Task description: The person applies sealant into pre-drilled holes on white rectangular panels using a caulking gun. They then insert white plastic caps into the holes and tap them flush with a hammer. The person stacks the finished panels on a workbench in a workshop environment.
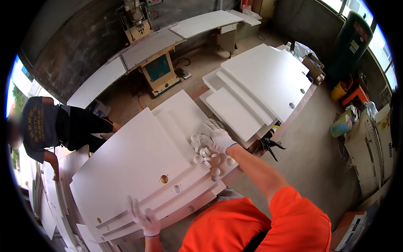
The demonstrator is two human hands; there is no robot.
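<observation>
My right hand (217, 138), in a white knitted glove, lies over the edge of a heap of small white round plastic caps (198, 159). Its fingers are stretched out, and whether a fingertip touches a cap is hard to tell. Several caps lie on their sides or face up on the stacked white panels. My left hand (147, 220), gloved too and slightly blurred, is raised with fingers apart by the near edge of the large white panel (130, 155). It holds nothing. That panel has round holes, one with a brown bottom (163, 179), along its near side.
A second stack of white panels (264, 80) stands at the right, with a black-handled tool (270, 145) by its near corner. Behind runs a long workbench (151, 48) with a drilling machine (136, 21). A co-worker (46, 126) stands at the left. A green tank (351, 44) is far right.
</observation>
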